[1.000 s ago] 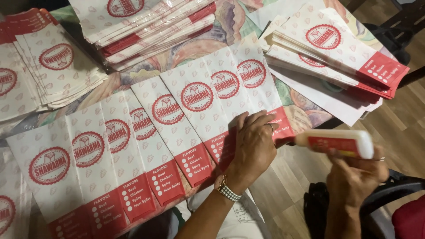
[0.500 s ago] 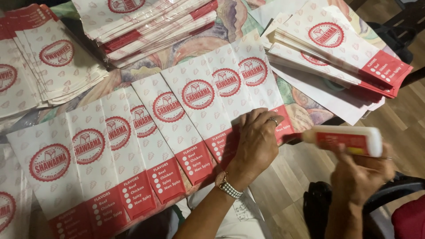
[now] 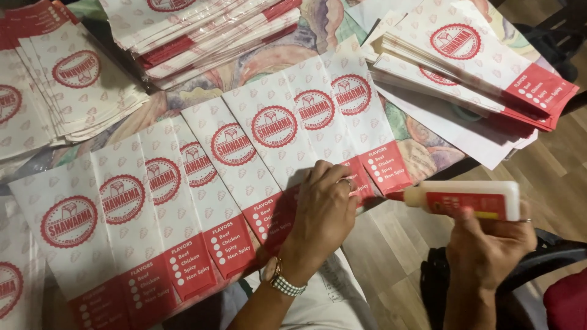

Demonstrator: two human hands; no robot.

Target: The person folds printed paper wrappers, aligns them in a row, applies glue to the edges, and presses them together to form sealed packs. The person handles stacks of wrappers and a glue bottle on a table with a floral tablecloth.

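Two hands, glue bottle [image 3: 468, 200] (right), paper bags [image 3: 244, 159]

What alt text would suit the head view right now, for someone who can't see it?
A left hand presses down a fanned row of red-and-white paper bags on a table, while the right hand holds a glue bottle with its tip at the last bag's red edge. More bag stacks lie around.

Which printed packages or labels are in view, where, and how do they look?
Fanned row of flat paper bags: across the table, white with round red emblems and red ends; left hand presses on it.
Glue bottle: in right hand, white with red label.
Stacked bags: upper right, same colours.
Wrapped bundle: top centre.
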